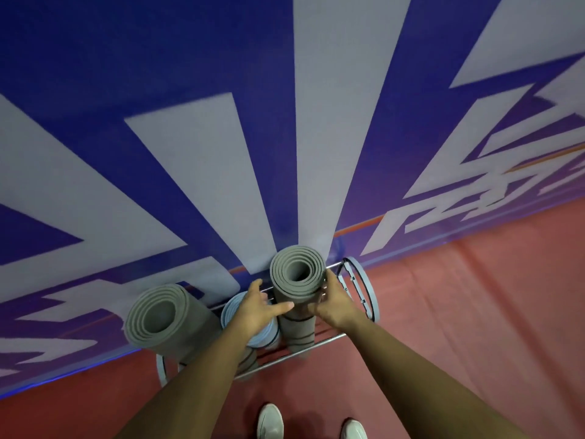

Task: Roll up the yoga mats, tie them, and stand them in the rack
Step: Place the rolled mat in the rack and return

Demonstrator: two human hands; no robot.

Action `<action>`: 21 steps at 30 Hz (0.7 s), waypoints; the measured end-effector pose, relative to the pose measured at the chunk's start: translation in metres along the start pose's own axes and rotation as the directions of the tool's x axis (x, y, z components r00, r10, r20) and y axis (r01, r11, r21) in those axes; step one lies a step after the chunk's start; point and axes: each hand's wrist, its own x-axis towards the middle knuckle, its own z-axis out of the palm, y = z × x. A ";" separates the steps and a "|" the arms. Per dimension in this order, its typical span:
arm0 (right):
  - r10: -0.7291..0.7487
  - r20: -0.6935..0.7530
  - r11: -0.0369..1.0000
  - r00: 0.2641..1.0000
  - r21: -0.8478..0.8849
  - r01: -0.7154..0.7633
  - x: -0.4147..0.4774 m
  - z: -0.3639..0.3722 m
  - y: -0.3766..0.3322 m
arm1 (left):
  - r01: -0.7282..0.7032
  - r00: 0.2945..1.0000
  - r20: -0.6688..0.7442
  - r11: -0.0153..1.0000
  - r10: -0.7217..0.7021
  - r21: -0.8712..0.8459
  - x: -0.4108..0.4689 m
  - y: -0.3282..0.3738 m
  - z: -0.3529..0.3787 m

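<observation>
While both arms reach forward and down from the bottom of the head view, the right-hand grey mat (pixel 297 280) stands upright in the rack (pixel 361 289), its spiral end facing the camera and dark ties (pixel 297 318) banding its body lower down. The right hand (pixel 332 301) wraps the mat's right flank just below the top, fingers curled against it, a proper grasp. The left hand (pixel 258 307) is on the other side, thumb laid across the front of the roll and touching it, while its fingers (pixel 254 285) splay loose and open towards the wall, so that hand steadies more than it grips.

Look left: a pale blue mat (pixel 232 308) stands rolled in the middle of the rack, mostly hidden under the left wrist, just beside the held one. Further left again, a second grey mat (pixel 158 315) stands leaning a little outward, its coil end wide and clear, at the rack's left end.

The rack itself is metal rails between two round grey end hoops, set on the red floor (pixel 474 312) right against the blue-and-white banner wall (pixel 190 122). Down at the bottom edge, two white shoes (pixel 270 421) are planted on the red floor, near the rack.
</observation>
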 end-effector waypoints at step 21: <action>-0.115 -0.201 0.945 0.973 -0.325 0.044 -0.196 -0.081 -0.153 | -0.414 0.897 -0.091 0.895 0.432 0.166 -0.214 0.131 -0.029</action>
